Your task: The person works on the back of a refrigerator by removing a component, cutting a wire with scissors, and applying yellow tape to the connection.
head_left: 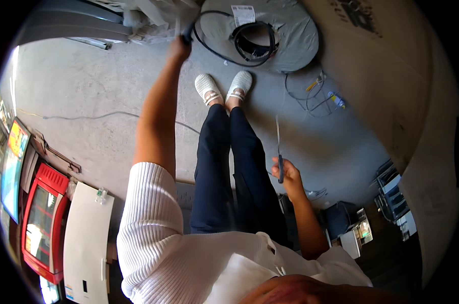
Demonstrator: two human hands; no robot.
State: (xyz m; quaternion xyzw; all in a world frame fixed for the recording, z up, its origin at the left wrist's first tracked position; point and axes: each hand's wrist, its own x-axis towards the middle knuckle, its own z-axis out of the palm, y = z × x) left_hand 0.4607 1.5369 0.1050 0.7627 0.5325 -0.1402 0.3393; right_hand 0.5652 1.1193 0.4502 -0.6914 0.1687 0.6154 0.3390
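Head view: the right hand (291, 178) is closed about the handle of a pair of scissors (280, 168), held to the right of the person's legs. The scissors have a dark grey handle and slim, bright metal blades pointing away from the body; the blades appear close together, the exact gap being too fine to tell. The left hand (178, 49) is on an outstretched arm and curled around a dark object (187, 34); blur prevents identification.

Beside the left hand, beyond the feet, lies a broad round reel (298, 38) covered in grey plastic film. The film is creased and dull, with a white label (243, 15) near the far edge. At the reel's centre is a dark opening ringed by coiled black cable (236, 39); a looser loop of the cable swings out over the film toward the left hand. Whether the hand touches this loop cannot be told.

The person's white perforated clogs (207, 87) stand just short of the reel. A thin cord with a blue connector (336, 100) lies on the concrete floor (97, 86) to the right, near a large cardboard box (386, 86).
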